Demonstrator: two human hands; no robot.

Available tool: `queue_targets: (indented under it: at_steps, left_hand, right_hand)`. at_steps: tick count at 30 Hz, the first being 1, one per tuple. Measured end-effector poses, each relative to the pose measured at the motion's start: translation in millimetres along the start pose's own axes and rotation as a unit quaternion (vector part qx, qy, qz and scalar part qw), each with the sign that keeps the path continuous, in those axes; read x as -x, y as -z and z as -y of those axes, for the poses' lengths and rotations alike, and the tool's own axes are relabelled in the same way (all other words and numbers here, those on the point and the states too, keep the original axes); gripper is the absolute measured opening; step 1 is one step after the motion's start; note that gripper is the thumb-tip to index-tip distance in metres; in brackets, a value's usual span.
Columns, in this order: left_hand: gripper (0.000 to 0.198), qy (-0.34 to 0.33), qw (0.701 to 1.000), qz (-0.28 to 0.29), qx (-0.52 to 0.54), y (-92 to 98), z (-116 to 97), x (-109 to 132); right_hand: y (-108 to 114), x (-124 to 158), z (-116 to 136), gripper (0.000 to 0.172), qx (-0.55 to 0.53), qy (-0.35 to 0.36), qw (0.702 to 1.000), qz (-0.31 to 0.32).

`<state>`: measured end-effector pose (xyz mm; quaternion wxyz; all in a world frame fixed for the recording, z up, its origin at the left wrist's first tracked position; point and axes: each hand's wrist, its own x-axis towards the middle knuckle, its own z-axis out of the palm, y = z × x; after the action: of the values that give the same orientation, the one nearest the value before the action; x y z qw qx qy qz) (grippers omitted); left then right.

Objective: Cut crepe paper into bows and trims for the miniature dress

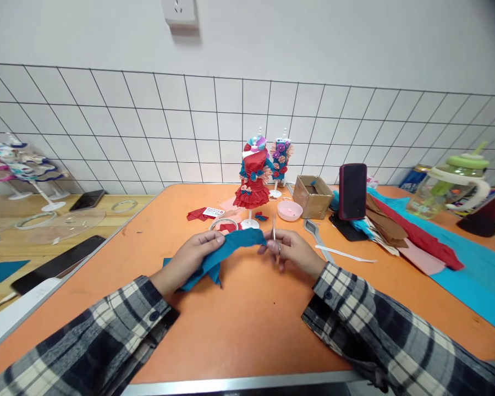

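A long strip of teal crepe-like material (231, 246) stretches between my two hands above the orange table (239, 341). My left hand (192, 258) is closed on its left part, thumb on top, with folded ends hanging below. At the strip's right end, my right hand (286, 250) has its fingers pinched by the edge, and a thin pale stick-like tool (274, 228) stands up between them. Just behind the strip, a small dress form in a red ruffled dress (253, 176) with teal bows stands on a white base.
Behind are a second dressed form (280, 159), a pink bowl (289, 210), a cardboard box (312, 196) and tape (224, 225). To the right lie grey-handled scissors (317, 234), an upright phone (352, 191), coloured sheets (416, 236) and a green-lidded bottle (449, 184).
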<state>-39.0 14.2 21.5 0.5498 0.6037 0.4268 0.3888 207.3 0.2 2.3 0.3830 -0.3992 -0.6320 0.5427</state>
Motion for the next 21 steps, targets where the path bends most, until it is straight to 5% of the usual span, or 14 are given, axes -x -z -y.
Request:
queue_targets:
  at_steps: [3,6,15,21]
  left_hand:
    - [0.029,0.056,0.994,-0.019,0.09,5.2,-1.7,-2.6]
    - [0.024,0.088,0.989,-0.015,0.121,5.1,-3.9,-1.5]
    - [0.014,0.073,0.99,0.034,0.118,-4.0,-5.5,6.4]
    - [0.021,0.076,0.995,0.05,0.033,-9.6,-5.6,8.8]
  right_hand:
    - [-2.0,5.0,3.8,0.052,-0.049,-0.081,0.973,0.209]
    - [-7.9,9.4,7.9,0.053,-0.046,-0.103,0.954,0.277]
    - [-21.5,11.6,9.9,0.055,0.083,-0.147,0.95,0.263]
    - [-30.8,11.1,2.1,0.046,0.117,-0.078,0.964,0.225]
